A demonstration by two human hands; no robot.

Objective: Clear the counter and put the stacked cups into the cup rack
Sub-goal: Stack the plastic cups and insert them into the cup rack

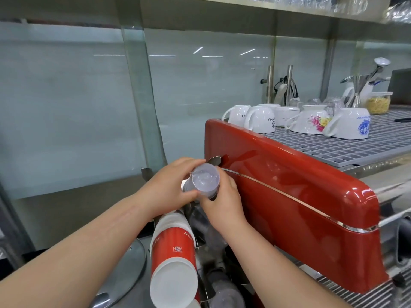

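**Feeding the clear cups into the rack slot**

I have the stack of clear plastic cups (203,182) between both hands, base end pointing up at me, just left of the red espresso machine (295,201). My left hand (171,185) wraps the stack from the left, thumb low under the rim end and fingers curled over the top; my right hand (222,203) closes on it from the right and below. So both grips are holding the stack, neither loose.

The cup rack (200,238) lies beneath my hands, and its left channel already carries a stack of red paper cups (172,252). The channel to its right looks like the one for mine, with dim clear cups seemingly in it already.

To do this well, I judge I should line the stack's axis up with that channel first, then slide it in. Squeezing hard would buckle thin plastic, so light pressure suits. My forearms come in from lower left and lower right, wrists bent inward toward each other.
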